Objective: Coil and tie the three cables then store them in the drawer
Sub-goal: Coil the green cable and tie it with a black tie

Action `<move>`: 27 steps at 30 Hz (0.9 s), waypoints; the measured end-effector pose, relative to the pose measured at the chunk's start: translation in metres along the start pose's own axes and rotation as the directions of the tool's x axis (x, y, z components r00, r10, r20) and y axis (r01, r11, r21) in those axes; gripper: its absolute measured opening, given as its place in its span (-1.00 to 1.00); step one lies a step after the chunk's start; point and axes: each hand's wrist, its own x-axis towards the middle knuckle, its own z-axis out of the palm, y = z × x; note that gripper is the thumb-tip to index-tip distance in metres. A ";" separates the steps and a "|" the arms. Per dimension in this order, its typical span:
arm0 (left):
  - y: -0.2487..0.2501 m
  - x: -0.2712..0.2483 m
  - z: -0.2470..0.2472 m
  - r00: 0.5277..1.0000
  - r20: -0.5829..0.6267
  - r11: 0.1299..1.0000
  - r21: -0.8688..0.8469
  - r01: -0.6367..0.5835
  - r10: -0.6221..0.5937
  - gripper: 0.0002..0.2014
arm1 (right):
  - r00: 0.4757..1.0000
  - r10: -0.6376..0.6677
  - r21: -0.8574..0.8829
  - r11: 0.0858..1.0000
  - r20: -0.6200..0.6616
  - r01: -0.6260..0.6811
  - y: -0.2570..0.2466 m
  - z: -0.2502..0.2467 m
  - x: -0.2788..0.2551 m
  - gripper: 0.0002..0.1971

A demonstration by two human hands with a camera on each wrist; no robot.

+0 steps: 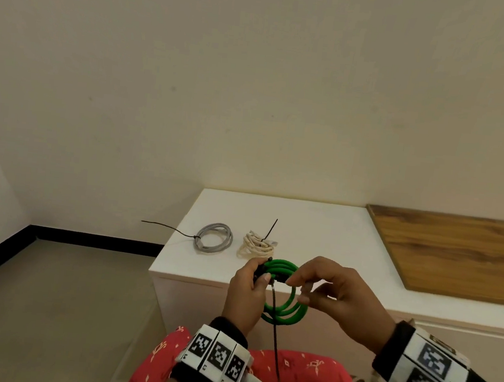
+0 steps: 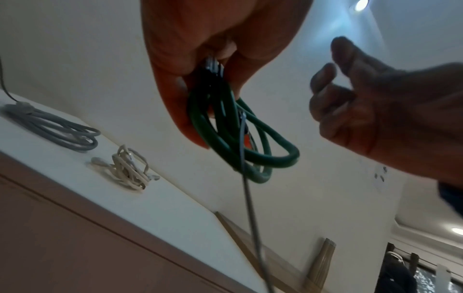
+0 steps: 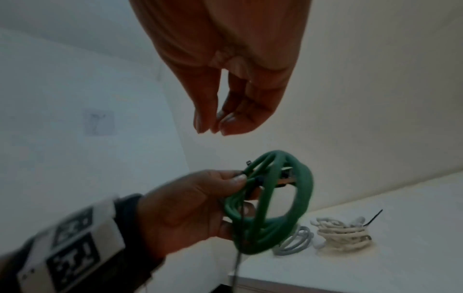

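My left hand [image 1: 259, 273] grips a green coiled cable [image 1: 284, 292] in the air in front of the white cabinet top [image 1: 318, 225]. A black zip tie is looped round the coil at my thumb, and its long tail [image 1: 275, 334] hangs straight down. My right hand [image 1: 309, 284] hovers just right of the coil with fingers loosely curled, holding nothing. In the right wrist view its fingertips [image 3: 225, 123] hang above the green cable [image 3: 305, 178] without touching it. A grey coiled cable [image 1: 214, 238] and a cream bundled cable [image 1: 257, 245] lie on the cabinet top, each with a black tie.
A wooden board [image 1: 454, 250] lies on the right part of the cabinet top. The cabinet stands against the wall, with bare floor [image 1: 50, 294] to its left. My red clothing [image 1: 303, 380] fills the bottom of the head view.
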 end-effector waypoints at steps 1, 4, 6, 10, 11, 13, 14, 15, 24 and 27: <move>0.001 0.001 0.001 1.000 0.003 1.000 -0.016 0.010 -0.010 -0.73 | 0.999 -0.024 -0.073 0.997 0.038 0.027 0.004 0.001 0.000 -0.66; 0.004 0.002 0.002 0.999 0.014 0.996 -0.071 0.047 -0.046 -0.71 | 0.968 -0.205 -0.345 0.906 0.144 0.243 0.016 0.008 0.000 -0.46; 0.006 0.003 0.002 0.997 0.029 0.994 -0.077 0.072 -0.070 -0.72 | 0.912 -0.330 -0.539 0.735 0.245 0.411 0.022 0.012 -0.002 -0.51; 0.010 0.006 0.000 0.994 0.047 0.992 -0.070 0.106 -0.103 -0.75 | 0.817 -0.370 -0.692 0.440 0.442 0.573 0.034 0.022 -0.008 -0.71; 0.011 0.006 0.000 0.992 0.049 0.990 -0.072 0.119 -0.116 -0.76 | 0.804 -0.364 -0.703 0.396 0.470 0.590 0.036 0.024 -0.009 -0.76; 0.013 0.006 0.000 0.988 0.057 0.987 -0.071 0.145 -0.141 -0.77 | 0.786 -0.381 -0.708 0.355 0.487 0.610 0.042 0.027 -0.011 -0.83; 0.014 0.006 0.000 0.987 0.056 0.986 -0.066 0.154 -0.150 -0.76 | 0.781 -0.405 -0.703 0.360 0.474 0.613 0.044 0.028 -0.011 -0.83; 0.014 0.006 0.001 0.986 0.051 0.985 -0.058 0.163 -0.161 -0.75 | 0.781 -0.435 -0.682 0.399 0.448 0.614 0.046 0.029 -0.011 -0.81; 0.007 -0.002 -0.004 0.988 0.077 0.986 -0.090 0.141 -0.135 -0.76 | 0.999 -0.050 0.381 0.924 0.017 0.040 -0.004 0.020 -0.004 -0.93; 0.014 -0.004 -0.003 0.988 0.094 0.984 -0.117 0.131 -0.121 -0.72 | 0.979 0.204 0.417 0.890 0.000 -0.185 -0.006 0.018 -0.002 -0.86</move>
